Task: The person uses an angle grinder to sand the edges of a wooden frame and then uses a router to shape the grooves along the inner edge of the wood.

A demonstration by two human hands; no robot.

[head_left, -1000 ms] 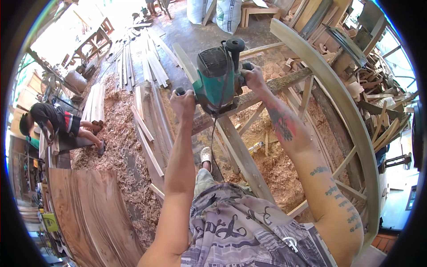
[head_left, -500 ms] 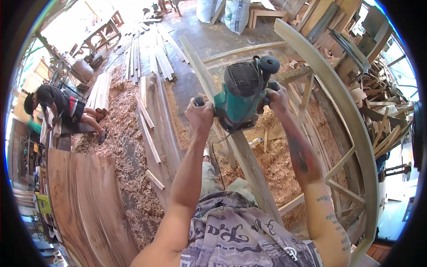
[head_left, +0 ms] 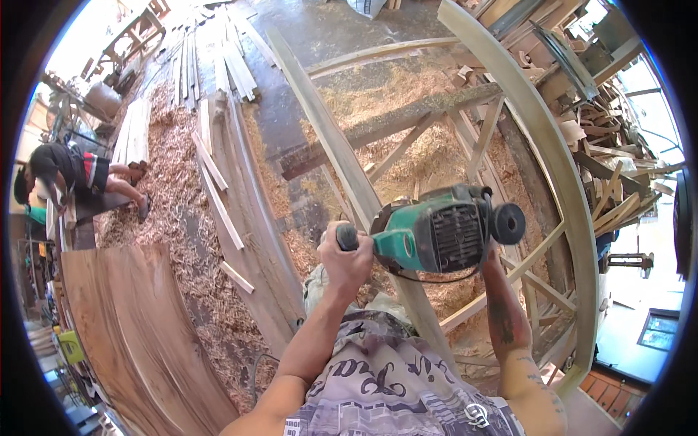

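A green and black plunge router (head_left: pixel 436 232) is tipped over on its side in front of me, above a long straight wooden beam (head_left: pixel 327 138) that runs away from my body. My left hand (head_left: pixel 345 260) is closed around the router's dark knob handle. My right hand (head_left: pixel 492 260) is at the far side of the tool, mostly hidden behind the motor body and its round black cap; its forearm leads up to the handle there. A dark cord loops under the router. Whether the router's base touches the beam I cannot tell.
A long curved timber (head_left: pixel 549 145) with cross braces arcs along my right. Wood shavings (head_left: pixel 203 291) cover the floor, with loose strips and a wide brown slab (head_left: pixel 123 320) on the left. Another person (head_left: pixel 80 171) bends over at far left. Scrap wood (head_left: pixel 603 152) is piled at right.
The router has come nearer to my body and turned from upright onto its side, its top now pointing right. Both hands moved closer with it. The view has tilted downward.
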